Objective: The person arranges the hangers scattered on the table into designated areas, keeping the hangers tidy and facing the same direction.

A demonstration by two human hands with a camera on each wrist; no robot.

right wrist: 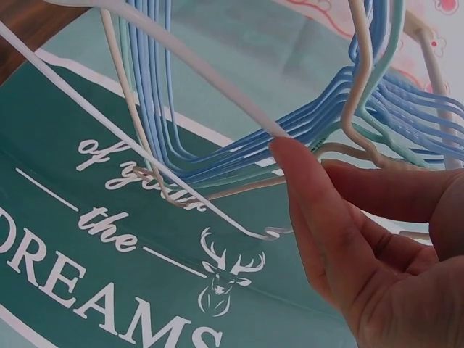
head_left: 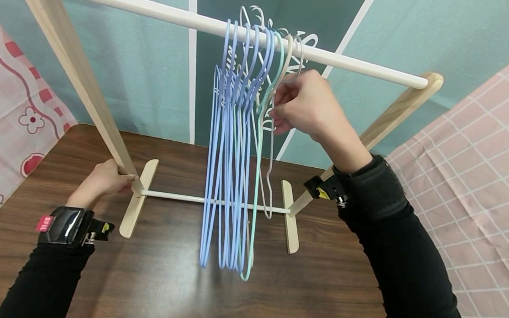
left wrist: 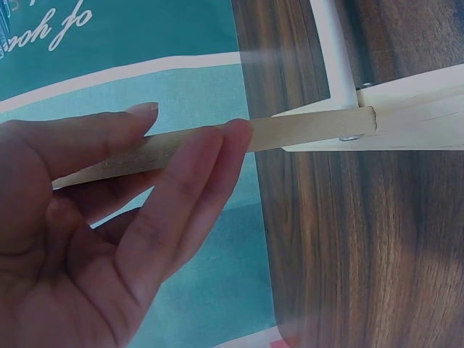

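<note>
Near the top rod my right hand (head_left: 310,102) pinches a white hanger (right wrist: 217,87) close to its neck, between thumb and fingers. That hanger's hook loops over the white rod (head_left: 137,7). Right beside my fingertips hang a beige hanger (right wrist: 362,87) and a mint green hanger (head_left: 256,197). Several blue hangers (head_left: 224,176) hang in a tight bunch to the left of these. Low on the rack, my left hand (head_left: 108,178) holds the left wooden post (left wrist: 304,129), with the thumb on one side and the fingers on the other.
The rack stands on a dark wood table (head_left: 159,278) on two wooden feet, the left foot (head_left: 130,215) and the right foot (head_left: 291,232). A white lower bar (head_left: 176,196) joins the posts. Behind hangs a teal printed cloth (head_left: 151,78); pink checked cloth (head_left: 472,164) is at right.
</note>
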